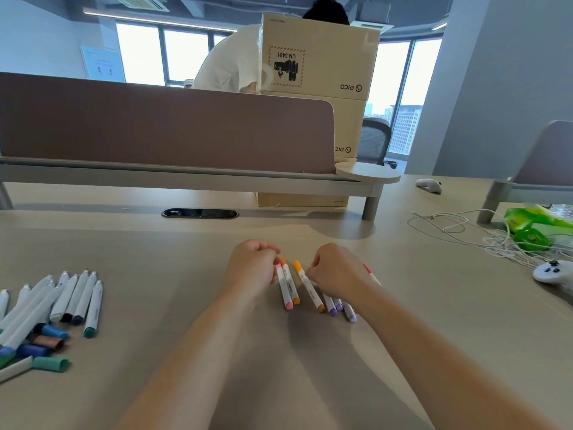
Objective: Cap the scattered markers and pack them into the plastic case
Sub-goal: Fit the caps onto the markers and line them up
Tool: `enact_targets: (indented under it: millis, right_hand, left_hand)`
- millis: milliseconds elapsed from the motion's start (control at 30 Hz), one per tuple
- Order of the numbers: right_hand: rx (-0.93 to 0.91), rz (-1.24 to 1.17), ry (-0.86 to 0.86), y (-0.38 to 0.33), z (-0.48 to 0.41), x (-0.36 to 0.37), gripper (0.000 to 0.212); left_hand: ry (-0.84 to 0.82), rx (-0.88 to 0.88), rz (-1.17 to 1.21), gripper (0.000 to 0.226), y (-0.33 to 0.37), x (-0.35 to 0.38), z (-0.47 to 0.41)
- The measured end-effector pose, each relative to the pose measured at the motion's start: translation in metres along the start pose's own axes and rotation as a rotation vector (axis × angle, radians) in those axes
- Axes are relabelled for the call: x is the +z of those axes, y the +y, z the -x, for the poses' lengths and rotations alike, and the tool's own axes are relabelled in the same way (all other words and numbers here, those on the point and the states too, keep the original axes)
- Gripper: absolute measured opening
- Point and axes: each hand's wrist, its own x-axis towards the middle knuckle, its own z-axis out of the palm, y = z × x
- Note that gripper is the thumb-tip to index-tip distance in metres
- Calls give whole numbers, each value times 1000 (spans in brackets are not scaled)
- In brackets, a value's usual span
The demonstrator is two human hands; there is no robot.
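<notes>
Two white markers, one pink-capped (pixel 284 287) and one orange-capped (pixel 291 282), lie side by side at the desk's middle. My left hand (pixel 252 266) has its fingers curled at their far ends and pinches them. An orange-and-brown marker (pixel 310 288) lies just to the right, and the curled fingers of my right hand (pixel 336 271) pinch its barrel. Three purple-capped markers (pixel 339 307) stick out from under that hand. A red-capped marker (pixel 371 274) lies beyond the wrist. No plastic case is in view.
A heap of white markers (pixel 68 301) with loose blue, brown and green caps (pixel 51 364) lies at the left edge. White cables (pixel 465 231), green packets (pixel 533 226) and a white controller (pixel 550 271) sit at the right. A divider (pixel 155 128) and cardboard boxes (pixel 316 57) stand behind.
</notes>
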Motion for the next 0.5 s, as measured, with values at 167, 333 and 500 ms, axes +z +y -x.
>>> enact_targets:
  millis: [167, 333, 500]
  right_hand:
    - [-3, -289, 92, 2, 18, -11, 26]
    - [-87, -408, 96, -14, 53, -28, 23]
    - [-128, -439, 97, -45, 80, -34, 31]
  left_hand:
    - [-71, 34, 23, 20, 11, 8, 13]
    - [-102, 59, 81, 20, 35, -1, 29]
    - [-70, 133, 81, 21, 49, -48, 67]
